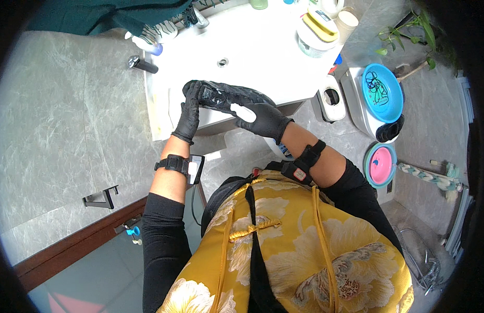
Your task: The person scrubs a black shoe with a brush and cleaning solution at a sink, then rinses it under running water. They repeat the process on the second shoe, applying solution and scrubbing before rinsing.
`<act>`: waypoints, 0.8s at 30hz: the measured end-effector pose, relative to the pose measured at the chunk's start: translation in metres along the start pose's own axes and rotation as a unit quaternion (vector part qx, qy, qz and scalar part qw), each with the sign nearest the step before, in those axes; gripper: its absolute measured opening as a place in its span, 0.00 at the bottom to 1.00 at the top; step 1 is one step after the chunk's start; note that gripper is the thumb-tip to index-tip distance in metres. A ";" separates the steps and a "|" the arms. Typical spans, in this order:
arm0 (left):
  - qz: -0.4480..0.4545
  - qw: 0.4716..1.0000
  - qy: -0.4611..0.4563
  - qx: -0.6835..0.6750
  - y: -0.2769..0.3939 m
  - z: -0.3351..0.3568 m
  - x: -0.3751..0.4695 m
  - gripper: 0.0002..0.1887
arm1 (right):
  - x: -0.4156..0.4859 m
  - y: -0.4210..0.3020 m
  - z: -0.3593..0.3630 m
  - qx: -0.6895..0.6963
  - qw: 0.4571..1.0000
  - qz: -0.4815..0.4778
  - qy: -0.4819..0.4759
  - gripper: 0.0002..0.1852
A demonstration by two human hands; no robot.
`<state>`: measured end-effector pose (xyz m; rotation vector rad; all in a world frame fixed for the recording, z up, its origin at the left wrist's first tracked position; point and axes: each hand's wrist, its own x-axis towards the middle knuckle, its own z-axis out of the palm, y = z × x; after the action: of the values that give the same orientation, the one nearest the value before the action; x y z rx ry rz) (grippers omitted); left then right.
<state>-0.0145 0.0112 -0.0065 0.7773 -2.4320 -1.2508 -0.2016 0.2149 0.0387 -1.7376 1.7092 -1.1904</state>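
A black shoe [220, 96] is held over the front edge of a white sink counter [199, 62]. My left hand [190, 111], in a black glove, grips one end of the shoe, fingers across its upper. In my gloved right hand [263, 119] is a white-handled tool [244, 112], probably a small brush; its working end is pressed to the shoe and hidden. The right-hand fingers also lie along the near side of the shoe. Beyond the shoe the drain [222, 62] shows in the basin.
A tub with a yellow sponge [320, 29] stands at the counter's far right. To the right, a blue basin [382, 93] holds black laces, beside another black shoe [389, 128]. Lower are a pink basin [380, 165] and a white bin [331, 98]. A black dispenser [143, 64] projects at left.
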 end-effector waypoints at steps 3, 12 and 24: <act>-0.043 0.998 0.006 0.040 -0.002 0.000 -0.001 0.31 | -0.001 -0.001 0.000 0.014 0.996 0.047 -0.075 0.22; -0.084 0.996 0.023 0.024 0.009 0.003 0.005 0.31 | -0.002 -0.003 0.012 0.041 0.988 0.112 -0.100 0.20; -0.072 0.997 0.016 0.029 0.010 0.001 -0.003 0.34 | -0.024 0.021 -0.002 0.063 0.987 0.109 -0.095 0.19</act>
<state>-0.0157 0.0183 0.0009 0.9958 -2.4331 -1.2134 -0.2126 0.2354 0.0168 -1.4929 1.6255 -0.9817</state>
